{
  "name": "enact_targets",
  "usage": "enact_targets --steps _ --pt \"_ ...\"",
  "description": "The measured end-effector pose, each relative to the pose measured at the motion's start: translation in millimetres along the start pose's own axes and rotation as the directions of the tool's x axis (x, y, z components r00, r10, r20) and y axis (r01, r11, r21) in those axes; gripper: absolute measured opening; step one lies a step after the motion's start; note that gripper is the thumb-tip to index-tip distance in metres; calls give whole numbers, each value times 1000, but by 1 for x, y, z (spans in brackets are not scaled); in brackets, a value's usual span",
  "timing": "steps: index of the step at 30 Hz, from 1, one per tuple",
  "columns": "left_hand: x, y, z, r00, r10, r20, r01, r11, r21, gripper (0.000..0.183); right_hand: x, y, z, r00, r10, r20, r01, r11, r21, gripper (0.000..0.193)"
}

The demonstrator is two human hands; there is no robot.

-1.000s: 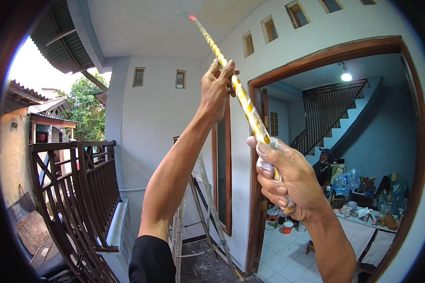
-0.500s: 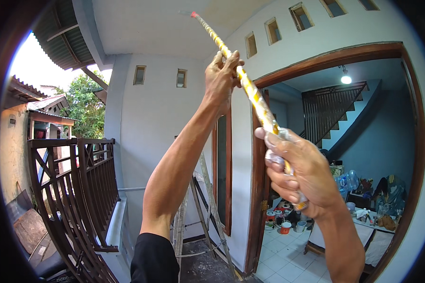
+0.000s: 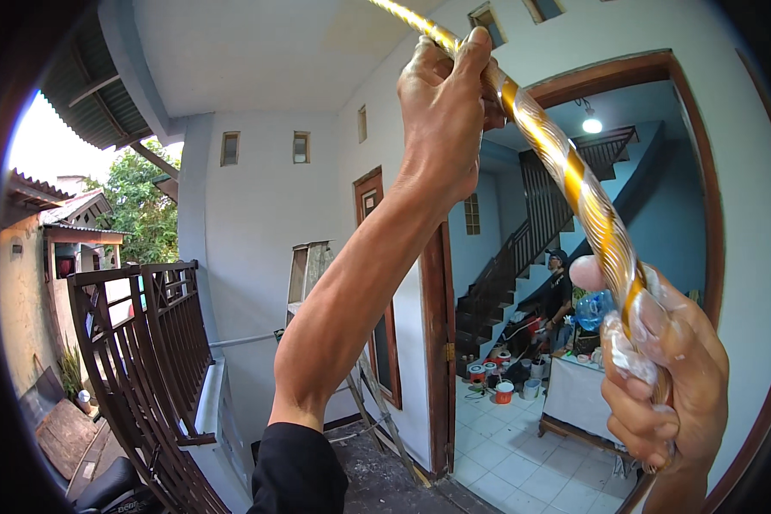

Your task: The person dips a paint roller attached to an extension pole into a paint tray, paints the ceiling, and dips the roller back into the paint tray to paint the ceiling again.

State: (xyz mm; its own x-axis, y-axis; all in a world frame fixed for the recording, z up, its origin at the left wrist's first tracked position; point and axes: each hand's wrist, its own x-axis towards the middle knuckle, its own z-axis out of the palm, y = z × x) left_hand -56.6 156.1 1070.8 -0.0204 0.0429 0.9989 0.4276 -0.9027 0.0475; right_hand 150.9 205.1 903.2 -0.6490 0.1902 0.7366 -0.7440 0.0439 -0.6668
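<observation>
A long pole (image 3: 557, 158) with twisted gold and silvery-white stripes slants from the upper middle down to the right. My left hand (image 3: 445, 120) wraps round its upper part, arm stretched up, thumb lying along the pole. Closed round the lower end is my right hand (image 3: 681, 368), its fingers smeared with something whitish. Crumpled clear film seems to cling to the pole near that grip. The pole's far tip runs out of the picture at the top, close to the pale ceiling (image 3: 257, 51).
A dark metal railing (image 3: 146, 343) stands on the left. Behind my left arm is a stepladder (image 3: 373, 411) by the wall. Through the wooden-framed doorway (image 3: 441, 343) are a staircase, a person (image 3: 559, 287), several paint buckets (image 3: 504, 392) and a covered table (image 3: 582, 398).
The pole and both hands have shifted right in the picture, the left hand higher, the right lower. The pole's red tip has left the view. A person now shows inside the doorway.
</observation>
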Motion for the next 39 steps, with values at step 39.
enact_targets --steps 39 --pt "55 -82 -313 997 -79 21 79 997 4 30 220 186 94 978 65 198 -83 993 86 27"
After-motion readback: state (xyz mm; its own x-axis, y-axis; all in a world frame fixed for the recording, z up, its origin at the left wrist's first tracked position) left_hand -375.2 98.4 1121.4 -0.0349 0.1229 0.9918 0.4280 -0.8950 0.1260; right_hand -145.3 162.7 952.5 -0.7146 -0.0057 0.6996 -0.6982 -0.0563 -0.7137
